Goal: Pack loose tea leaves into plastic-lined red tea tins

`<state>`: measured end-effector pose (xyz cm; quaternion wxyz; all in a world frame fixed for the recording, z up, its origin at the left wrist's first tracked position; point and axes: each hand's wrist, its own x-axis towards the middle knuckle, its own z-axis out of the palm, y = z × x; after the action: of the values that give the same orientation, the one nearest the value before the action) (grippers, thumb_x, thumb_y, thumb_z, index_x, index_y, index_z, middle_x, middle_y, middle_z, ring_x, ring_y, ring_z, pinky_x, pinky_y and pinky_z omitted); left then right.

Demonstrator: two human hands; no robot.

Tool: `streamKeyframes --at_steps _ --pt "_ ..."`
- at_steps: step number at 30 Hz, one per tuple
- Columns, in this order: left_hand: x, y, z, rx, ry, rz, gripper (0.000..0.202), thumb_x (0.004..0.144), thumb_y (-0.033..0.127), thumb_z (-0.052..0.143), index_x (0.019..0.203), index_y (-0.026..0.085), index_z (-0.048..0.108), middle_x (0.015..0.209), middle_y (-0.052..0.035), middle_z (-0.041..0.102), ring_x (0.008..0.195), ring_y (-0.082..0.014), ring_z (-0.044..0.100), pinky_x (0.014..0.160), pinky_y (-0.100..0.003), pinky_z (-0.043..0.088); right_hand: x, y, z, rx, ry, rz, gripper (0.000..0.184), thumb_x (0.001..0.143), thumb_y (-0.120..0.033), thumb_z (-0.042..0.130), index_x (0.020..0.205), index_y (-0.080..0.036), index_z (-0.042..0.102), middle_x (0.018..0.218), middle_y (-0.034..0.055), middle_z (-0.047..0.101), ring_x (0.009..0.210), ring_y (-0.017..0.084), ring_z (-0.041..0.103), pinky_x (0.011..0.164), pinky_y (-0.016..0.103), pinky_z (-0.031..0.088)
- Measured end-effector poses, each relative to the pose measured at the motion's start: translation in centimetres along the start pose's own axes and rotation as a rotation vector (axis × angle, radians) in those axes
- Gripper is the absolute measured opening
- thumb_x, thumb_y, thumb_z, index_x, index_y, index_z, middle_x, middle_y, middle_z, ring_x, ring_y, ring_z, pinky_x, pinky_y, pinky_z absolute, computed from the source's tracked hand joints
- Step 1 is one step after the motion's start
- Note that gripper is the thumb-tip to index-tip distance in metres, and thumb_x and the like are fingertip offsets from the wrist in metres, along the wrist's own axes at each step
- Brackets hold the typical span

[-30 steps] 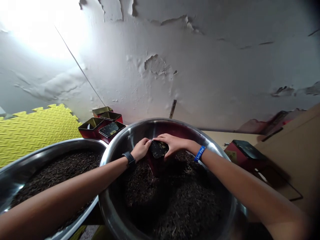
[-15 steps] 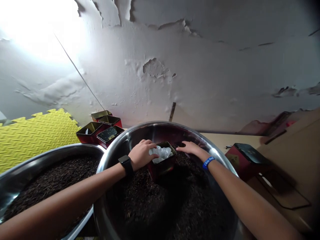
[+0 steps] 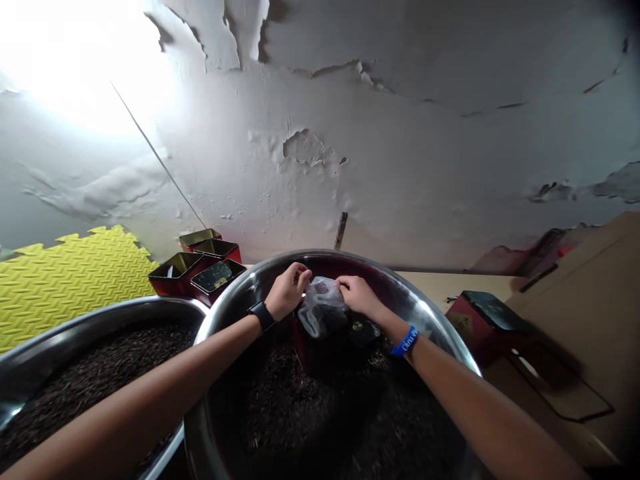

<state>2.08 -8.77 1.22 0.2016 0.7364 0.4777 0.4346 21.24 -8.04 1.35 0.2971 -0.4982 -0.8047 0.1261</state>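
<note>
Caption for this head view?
Left hand and right hand hold a clear bag over a red tin in a steel bowl.

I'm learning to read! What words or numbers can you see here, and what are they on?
"Chris": white letters on the blue wristband, right wrist; what follows is unreadable.
Gold print on the red tin at right: too blurred to read.
Gold marks on the dark tin lid at left: too small to read.

The lid has come off the red tin and now lies beside it on the tea leaves. Both the left hand and right hand have risen, pinching up the plastic bag (earlier tucked inside).
</note>
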Motion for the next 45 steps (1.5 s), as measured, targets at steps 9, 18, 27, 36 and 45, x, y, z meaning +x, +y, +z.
streamKeyframes --at_steps 9,18,27,36,45 --pt "-0.1 -0.9 -0.7 -0.127 -0.131 -0.213 0.030 0.069 0.008 0.045 0.098 0.014 0.051 0.070 -0.0024 0.059 0.051 -0.0105 0.051 0.047 -0.021 0.038 -0.9 -2.1 -1.4 -0.167 -0.120 -0.373 0.040 0.078 -0.032 0.050 0.117 -0.023 0.051 0.108 0.0061 0.059 0.096 0.019 0.054 0.086 0.031 0.037" --pt "-0.2 -2.0 -3.6 0.476 -0.121 0.292 0.018 0.077 0.016 0.050 0.095 0.019 0.054 0.104 -0.0086 0.055 0.099 -0.0214 0.050 0.087 -0.035 0.037 -0.7 -2.4 -2.5 -0.407 -0.225 -0.282 0.046 0.085 -0.050 0.034 0.070 -0.020 0.064 0.071 0.0048 0.063 0.070 0.018 0.056 0.072 0.031 0.035" --pt "-2.1 -2.5 -2.9 0.189 -0.534 0.100 0.047 0.066 0.036 0.063 0.111 0.024 0.057 0.088 -0.0030 0.065 0.078 -0.0182 0.060 0.070 -0.023 0.042 1.8 -0.2 -0.3 -0.184 -0.243 -0.062 0.042 0.075 -0.056 0.047 0.085 -0.019 0.063 0.094 0.0073 0.061 0.084 0.019 0.055 0.073 0.029 0.041" --pt "-3.5 -3.2 -2.2 0.005 -0.538 0.043 0.067 0.054 0.040 0.073 0.115 0.023 0.052 0.106 -0.0083 0.061 0.090 -0.0218 0.058 0.074 -0.026 0.044 -1.3 3.0 -1.7 0.392 -0.345 0.078 0.041 0.073 -0.054 0.049 0.070 -0.014 0.054 0.095 0.0080 0.056 0.076 0.015 0.055 0.067 0.029 0.045" --pt "1.2 -1.7 -1.0 0.462 -0.813 -0.030 0.089 0.043 0.030 0.076 0.124 0.017 0.042 0.093 -0.0081 0.059 0.071 -0.0216 0.058 0.062 -0.028 0.045 -8.5 -3.7 -2.9 -0.123 -0.235 -0.237 0.030 0.080 -0.042 0.047 0.096 -0.019 0.059 0.111 0.0098 0.051 0.107 0.021 0.045 0.095 0.036 0.034"
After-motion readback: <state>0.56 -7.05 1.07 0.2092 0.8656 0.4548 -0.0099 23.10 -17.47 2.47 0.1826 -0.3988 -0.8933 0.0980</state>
